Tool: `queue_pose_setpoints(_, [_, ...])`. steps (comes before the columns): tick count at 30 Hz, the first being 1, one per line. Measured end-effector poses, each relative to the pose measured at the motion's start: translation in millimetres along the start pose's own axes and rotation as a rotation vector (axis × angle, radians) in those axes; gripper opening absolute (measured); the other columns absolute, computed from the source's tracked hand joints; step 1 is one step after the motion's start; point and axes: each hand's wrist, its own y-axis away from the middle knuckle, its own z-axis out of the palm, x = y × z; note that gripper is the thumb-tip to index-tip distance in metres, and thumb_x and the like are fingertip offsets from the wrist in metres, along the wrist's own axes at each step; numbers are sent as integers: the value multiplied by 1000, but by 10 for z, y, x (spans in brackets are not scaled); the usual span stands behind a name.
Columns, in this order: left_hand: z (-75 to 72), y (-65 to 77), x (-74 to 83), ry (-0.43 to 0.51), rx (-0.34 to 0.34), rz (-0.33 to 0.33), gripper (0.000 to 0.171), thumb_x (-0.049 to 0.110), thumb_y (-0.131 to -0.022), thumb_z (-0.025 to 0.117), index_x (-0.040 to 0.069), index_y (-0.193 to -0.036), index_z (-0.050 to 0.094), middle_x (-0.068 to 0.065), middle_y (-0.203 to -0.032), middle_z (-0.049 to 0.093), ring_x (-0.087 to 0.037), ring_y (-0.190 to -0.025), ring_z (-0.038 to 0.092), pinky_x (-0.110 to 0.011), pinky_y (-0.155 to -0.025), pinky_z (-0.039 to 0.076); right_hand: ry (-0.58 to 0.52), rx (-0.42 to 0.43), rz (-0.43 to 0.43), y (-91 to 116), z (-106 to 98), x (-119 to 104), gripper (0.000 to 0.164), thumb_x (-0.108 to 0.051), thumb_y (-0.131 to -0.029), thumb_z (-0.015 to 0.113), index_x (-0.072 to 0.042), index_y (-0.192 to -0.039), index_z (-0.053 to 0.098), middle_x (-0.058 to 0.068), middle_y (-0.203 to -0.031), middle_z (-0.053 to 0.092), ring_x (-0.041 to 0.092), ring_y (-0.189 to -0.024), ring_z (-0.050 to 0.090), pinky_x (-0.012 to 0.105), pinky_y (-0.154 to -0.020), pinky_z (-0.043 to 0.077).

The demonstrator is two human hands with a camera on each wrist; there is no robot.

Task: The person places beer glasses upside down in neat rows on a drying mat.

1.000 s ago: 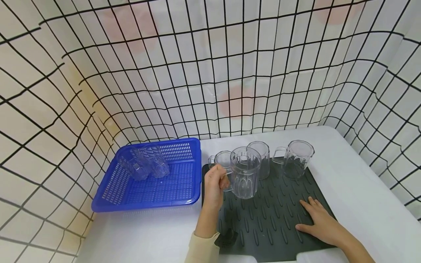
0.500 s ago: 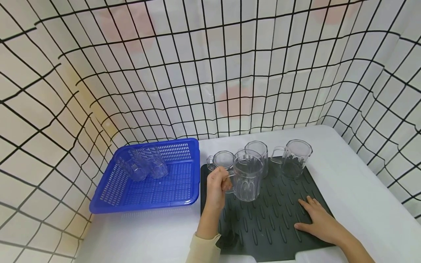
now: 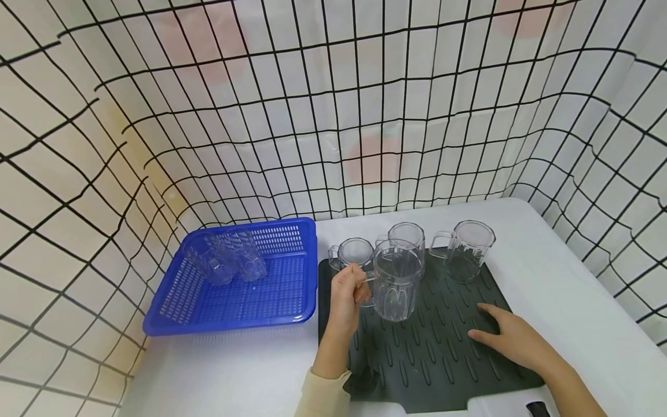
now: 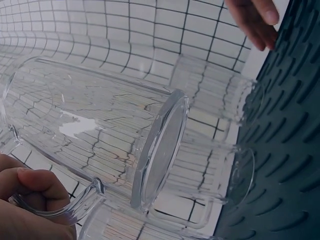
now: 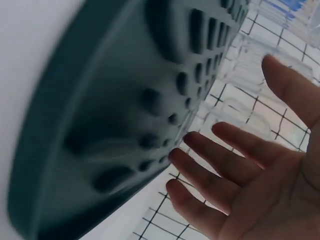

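My left hand (image 3: 345, 298) grips the handle of a clear plastic mug (image 3: 397, 295), held over the dark ribbed drying mat (image 3: 427, 362). In the left wrist view the curled fingers (image 4: 37, 187) wrap that handle, and the mug's body (image 4: 90, 120) lies close in front of the other mugs. Three more clear mugs stand along the mat's back part: a left one (image 3: 356, 250), a middle one (image 3: 408, 233) and a right one (image 3: 471, 250). My right hand (image 3: 516, 341) holds nothing; its spread fingers hover over the mat's right side. The right wrist view shows its open palm (image 5: 280, 200).
A blue perforated basket (image 3: 229, 331) stands left of the mat, with clear cups (image 3: 250, 263) lying in its back left part. Black wire grid panels (image 3: 383, 121) enclose the white table (image 3: 234, 376) at the back and both sides.
My left hand has moved the mug slightly right and down, toward the mat. My right hand has lifted a little off the mat, its fingers changing from resting flat to hovering.
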Motion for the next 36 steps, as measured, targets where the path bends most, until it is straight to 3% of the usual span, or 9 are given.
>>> queue_pose_setpoints(12, [6, -23, -23, -1, -29, 13, 32, 5, -89, 43, 9, -60, 31, 9, -48, 29, -11, -44, 26, -24, -52, 30, -328, 193, -26, -31, 104, -419, 59, -39, -102, 49, 6, -139, 42, 29, -131, 52, 47, -119, 49, 61, -92, 43])
queue_pose_setpoints(17, [12, -17, -17, 0, -30, 12, 32, 7, -90, 43, 9, -60, 31, 7, -48, 28, -11, -44, 26, -25, -52, 30, -451, 195, -26, -69, 205, -593, 54, -37, -104, 44, 6, -137, 46, 26, -127, 57, 44, -119, 53, 60, -96, 41])
queue_pose_setpoints(22, [24, 4, -8, 4, -22, -4, 32, 7, -91, 42, 9, -60, 32, 5, -48, 28, -12, -45, 27, -25, -53, 31, -512, 189, -5, -122, 306, -731, 53, -37, -106, 40, 8, -131, 51, 23, -123, 61, 37, -113, 59, 46, -91, 48])
queue_pose_setpoints(30, [36, 22, 12, 6, -8, -19, 32, 6, -90, 43, 10, -60, 32, 5, -48, 27, -9, -46, 29, -25, -54, 31, -749, 42, 37, -186, 389, -926, 63, -42, -106, 32, 14, -128, 50, 19, -109, 67, 28, -95, 68, 35, -83, 53])
queue_pose_setpoints(36, [12, 18, -6, -1, -13, -6, 31, 5, -89, 42, 8, -61, 31, 7, -48, 29, -9, -46, 30, -24, -54, 32, -977, -142, -12, -188, 328, -1004, 74, -46, -106, 30, 23, -133, 32, 15, -92, 71, 24, -81, 70, 35, -76, 56])
